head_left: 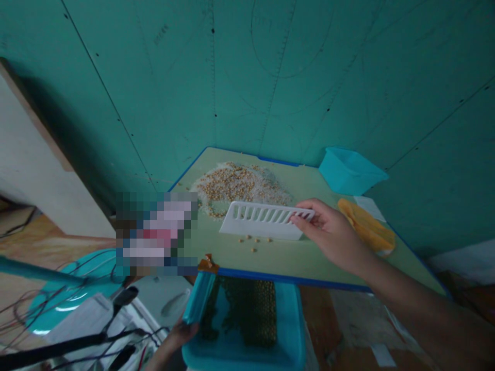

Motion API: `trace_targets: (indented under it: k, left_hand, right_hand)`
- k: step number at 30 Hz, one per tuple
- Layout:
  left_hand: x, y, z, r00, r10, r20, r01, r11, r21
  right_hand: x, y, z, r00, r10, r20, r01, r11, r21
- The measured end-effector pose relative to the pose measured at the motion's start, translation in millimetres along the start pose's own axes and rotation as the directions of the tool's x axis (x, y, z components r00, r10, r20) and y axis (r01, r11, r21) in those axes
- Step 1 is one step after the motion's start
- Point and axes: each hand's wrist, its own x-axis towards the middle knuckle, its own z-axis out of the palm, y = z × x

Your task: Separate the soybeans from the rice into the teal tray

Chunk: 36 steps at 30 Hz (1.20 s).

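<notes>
My right hand [328,226] grips the right end of a white slotted plastic divider [263,226], thumb in front. The divider stands on edge, tilted, on the pale tabletop [228,252]. Just behind it lies a heap of yellow-brown beans or kernels mixed with white grains [240,183]. Several loose kernels [255,241] are scattered in front of it. Below the front table edge, my left hand [180,337] is closed at the left rim of a blue plastic tub [292,335]; its fingers are partly hidden. Inside the tub are kernels [266,314] and dark shadow.
A turquoise bin [348,172] stands at the table's back right, with a yellow-orange cloth [367,226] nearer. Brown tape [209,264] sticks to the front edge. A green wall [247,77] rises behind. Cables [96,340] and a turquoise round stool [73,299] are at left. One patch is pixelated.
</notes>
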Motion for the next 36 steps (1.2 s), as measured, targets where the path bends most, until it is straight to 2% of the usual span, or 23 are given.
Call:
trace_targets:
  k: [10, 21, 28, 33, 36]
  left_hand:
    - [22.9, -13.0, -20.2, 1.000, -0.010, -0.003, 0.010, 0.996, 0.083]
    - [31.5, 0.1, -22.3, 0.992, 0.128, 0.009, -0.127, 0.967, 0.219]
    - [46.0, 0.0, -35.7, 0.993, 0.116, -0.003, -0.112, 0.962, 0.249]
    - [48.4, 3.7, -43.3, 0.994, 0.104, -0.014, -0.097, 0.963, 0.251]
    - [48.4, 3.6, -43.5, 0.996, 0.090, -0.009, -0.086, 0.969, 0.232]
  right_hand:
    - [-26.1, -4.1, -3.1, 0.999, -0.005, -0.047, 0.001, 0.996, -0.090]
    - [-49.8, -14.1, -8.6, 0.993, -0.120, -0.020, 0.113, 0.969, -0.220]
    - [-60.5, -17.2, -9.7, 0.982, -0.190, 0.006, 0.186, 0.954, -0.236]
    - [-67.9, -21.0, -12.2, 0.982, -0.187, 0.037, 0.191, 0.950, -0.247]
    - [-66.8, -21.0, -14.4, 0.982, -0.189, 0.006, 0.185, 0.952, -0.243]
